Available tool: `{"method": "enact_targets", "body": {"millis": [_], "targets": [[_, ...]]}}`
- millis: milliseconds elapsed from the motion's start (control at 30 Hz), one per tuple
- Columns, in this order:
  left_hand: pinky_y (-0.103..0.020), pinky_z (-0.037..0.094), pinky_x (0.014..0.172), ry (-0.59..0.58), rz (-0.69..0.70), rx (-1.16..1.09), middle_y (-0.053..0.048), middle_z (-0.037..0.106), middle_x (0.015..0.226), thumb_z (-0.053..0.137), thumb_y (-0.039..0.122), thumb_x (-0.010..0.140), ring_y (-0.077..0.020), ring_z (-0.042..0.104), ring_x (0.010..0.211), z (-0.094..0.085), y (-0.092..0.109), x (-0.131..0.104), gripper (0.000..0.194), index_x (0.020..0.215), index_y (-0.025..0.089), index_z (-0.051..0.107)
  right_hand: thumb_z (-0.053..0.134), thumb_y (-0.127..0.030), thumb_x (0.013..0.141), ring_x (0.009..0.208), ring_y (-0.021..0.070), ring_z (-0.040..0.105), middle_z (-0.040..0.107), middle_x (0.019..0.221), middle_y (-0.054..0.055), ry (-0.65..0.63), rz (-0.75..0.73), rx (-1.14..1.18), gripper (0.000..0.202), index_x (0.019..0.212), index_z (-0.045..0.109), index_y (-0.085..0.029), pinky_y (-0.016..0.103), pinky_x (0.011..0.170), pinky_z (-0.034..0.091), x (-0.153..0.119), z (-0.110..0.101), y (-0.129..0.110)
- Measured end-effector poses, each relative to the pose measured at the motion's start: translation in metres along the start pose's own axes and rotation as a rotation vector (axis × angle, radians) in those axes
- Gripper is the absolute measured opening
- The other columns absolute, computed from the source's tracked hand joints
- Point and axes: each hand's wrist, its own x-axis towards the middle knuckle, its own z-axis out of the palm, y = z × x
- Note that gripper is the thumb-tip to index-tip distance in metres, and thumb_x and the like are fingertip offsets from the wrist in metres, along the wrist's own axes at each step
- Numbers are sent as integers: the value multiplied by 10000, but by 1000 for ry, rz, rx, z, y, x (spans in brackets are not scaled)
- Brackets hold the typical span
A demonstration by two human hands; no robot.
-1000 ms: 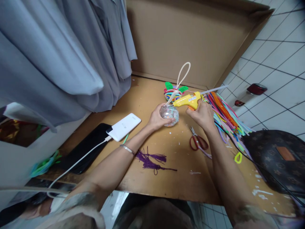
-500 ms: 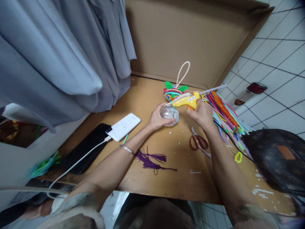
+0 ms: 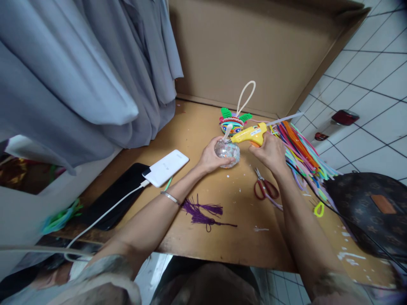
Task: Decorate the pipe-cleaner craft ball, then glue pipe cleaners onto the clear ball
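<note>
My left hand [image 3: 211, 157] is closed around a clear ball [image 3: 229, 155] with pale, colourful bits inside. A white loop [image 3: 227, 132] rises from the top of the ball. In my right hand [image 3: 271, 150] is a yellow glue gun [image 3: 251, 134], a glue stick [image 3: 286, 118] poking out of its back end. The gun's nozzle is at the top of the ball, beside the loop; whether it touches cannot be made out. Just behind sits a colourful animal-head ornament [image 3: 232, 123] with green ears and a white hanging loop.
Red-handled scissors [image 3: 265, 188] and purple tassels [image 3: 200, 214] lie on the wooden table [image 3: 222, 248]. At left are a white power bank [image 3: 167, 167] and a black phone [image 3: 119, 197]. Pipe cleaners [image 3: 300, 148] and a brown bag [image 3: 365, 207] lie right, with a black cord [image 3: 305, 184].
The white loop on the ball has swung from lying along the glue gun to standing nearly upright. Both hands keep almost the same place, and the view has shifted slightly.
</note>
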Motion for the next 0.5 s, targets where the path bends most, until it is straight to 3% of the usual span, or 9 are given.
{"method": "enact_targets", "body": {"millis": [500], "targets": [[-441, 511, 1063, -5, -4, -8, -130, 660, 1289, 879, 358, 523, -275, 656, 1158, 1, 1, -1, 826, 1254, 156, 552, 589, -404, 781, 835, 326, 672, 741, 917, 171, 9, 15, -23, 378, 999, 710, -119, 346, 651, 446, 0, 2, 1]]}}
